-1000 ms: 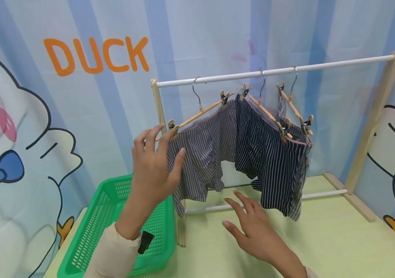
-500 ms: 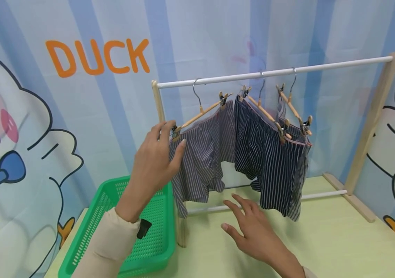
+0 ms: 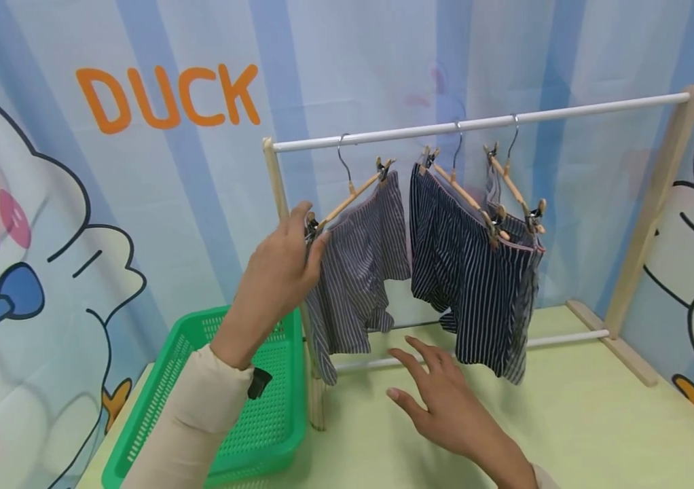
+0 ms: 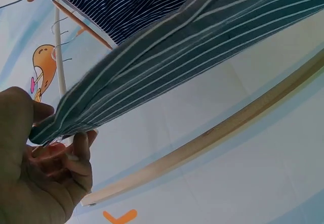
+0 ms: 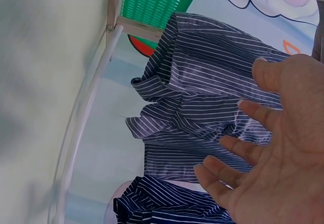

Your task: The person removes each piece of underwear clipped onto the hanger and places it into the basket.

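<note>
Grey striped shorts (image 3: 356, 285) hang by two clips from a wooden hanger (image 3: 352, 201) on the rack's white rod (image 3: 396, 135). My left hand (image 3: 280, 265) is at the near clip, its thumb and fingers on either side of the waistband corner; the left wrist view shows that corner of the shorts (image 4: 152, 62) pinched in the hand (image 4: 45, 178). Lower down, my right hand (image 3: 445, 404) hovers with fingers spread, holding nothing. In the right wrist view that hand (image 5: 283, 148) is beside the grey legs. Dark navy striped shorts (image 3: 466, 285) hang to the right.
Behind the navy pair, another hanger (image 3: 508, 183) carries more striped shorts, mostly hidden. A green plastic basket (image 3: 295, 435) stands on the pale table (image 3: 597, 421) left of the rack. The rack's wooden upright (image 3: 655, 210) rises at the right, before a printed curtain.
My left hand has moved right onto the hanger's near end. That end has swung right, turning the grey shorts and widening the gap to the navy pair. The right hand stays nearly still.
</note>
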Motion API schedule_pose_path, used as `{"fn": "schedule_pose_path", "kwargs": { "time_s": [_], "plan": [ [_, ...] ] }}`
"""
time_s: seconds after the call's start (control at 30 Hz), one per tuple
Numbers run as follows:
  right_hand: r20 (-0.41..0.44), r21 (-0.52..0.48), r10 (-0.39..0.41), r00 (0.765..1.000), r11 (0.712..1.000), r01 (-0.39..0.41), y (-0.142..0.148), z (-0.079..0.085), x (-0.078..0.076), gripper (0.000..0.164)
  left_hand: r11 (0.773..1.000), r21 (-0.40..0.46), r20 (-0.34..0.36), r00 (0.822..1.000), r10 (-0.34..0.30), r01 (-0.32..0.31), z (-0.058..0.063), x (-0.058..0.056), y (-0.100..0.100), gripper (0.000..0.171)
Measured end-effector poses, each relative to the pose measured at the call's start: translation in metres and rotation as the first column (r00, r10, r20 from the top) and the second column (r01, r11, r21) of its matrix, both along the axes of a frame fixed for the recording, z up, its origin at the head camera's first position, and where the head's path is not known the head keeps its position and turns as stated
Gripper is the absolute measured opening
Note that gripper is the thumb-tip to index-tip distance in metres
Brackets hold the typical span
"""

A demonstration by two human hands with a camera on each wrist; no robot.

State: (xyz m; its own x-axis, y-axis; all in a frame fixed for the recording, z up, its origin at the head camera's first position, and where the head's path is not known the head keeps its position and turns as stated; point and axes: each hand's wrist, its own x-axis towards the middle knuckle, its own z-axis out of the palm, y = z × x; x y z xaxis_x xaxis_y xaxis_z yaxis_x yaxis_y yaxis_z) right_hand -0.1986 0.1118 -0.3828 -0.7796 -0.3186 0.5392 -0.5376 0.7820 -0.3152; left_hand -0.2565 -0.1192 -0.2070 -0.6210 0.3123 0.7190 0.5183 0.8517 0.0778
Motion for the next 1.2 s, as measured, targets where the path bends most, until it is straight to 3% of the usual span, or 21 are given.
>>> {"fn": "schedule_pose_path", "kwargs": {
  "time_s": [0.13, 0.27, 0.43, 0.57, 0.8, 1.2],
  "plan": [
    [0.0, 0.007, -0.009, 1.0, 1.0, 0.009, 0.002, 0.001, 0.0, 0.054, 1.0, 0.006, 0.036, 0.999, -0.01, 0.01, 0.001, -0.004, 0.002, 0.047],
    [-0.011, 0.009, -0.005, 1.0, 1.0, 0.005, 0.002, 0.001, 0.001, 0.052, 1.0, -0.003, 0.068, 0.997, 0.025, -0.025, 0.002, -0.005, 0.005, 0.047],
    [-0.051, 0.004, -0.002, 0.999, 1.0, 0.002, 0.002, -0.001, 0.001, 0.051, 0.999, -0.038, 0.062, 0.998, 0.028, -0.026, 0.002, -0.008, 0.007, 0.05],
    [-0.054, 0.015, -0.004, 0.999, 1.0, 0.005, 0.002, -0.002, 0.001, 0.05, 0.996, -0.08, 0.038, 0.999, 0.037, -0.034, 0.0, -0.012, 0.009, 0.044],
    [-0.017, 0.036, 0.002, 1.0, 0.999, -0.001, 0.0, -0.001, 0.0, 0.049, 0.99, -0.137, 0.104, 0.993, 0.051, -0.036, 0.002, -0.013, 0.012, 0.027],
    [-0.023, 0.039, 0.0, 1.0, 0.999, 0.001, 0.005, 0.002, -0.002, 0.047, 0.987, -0.148, 0.07, 0.995, 0.076, -0.065, 0.013, -0.009, 0.026, 0.024]
  ]
}}
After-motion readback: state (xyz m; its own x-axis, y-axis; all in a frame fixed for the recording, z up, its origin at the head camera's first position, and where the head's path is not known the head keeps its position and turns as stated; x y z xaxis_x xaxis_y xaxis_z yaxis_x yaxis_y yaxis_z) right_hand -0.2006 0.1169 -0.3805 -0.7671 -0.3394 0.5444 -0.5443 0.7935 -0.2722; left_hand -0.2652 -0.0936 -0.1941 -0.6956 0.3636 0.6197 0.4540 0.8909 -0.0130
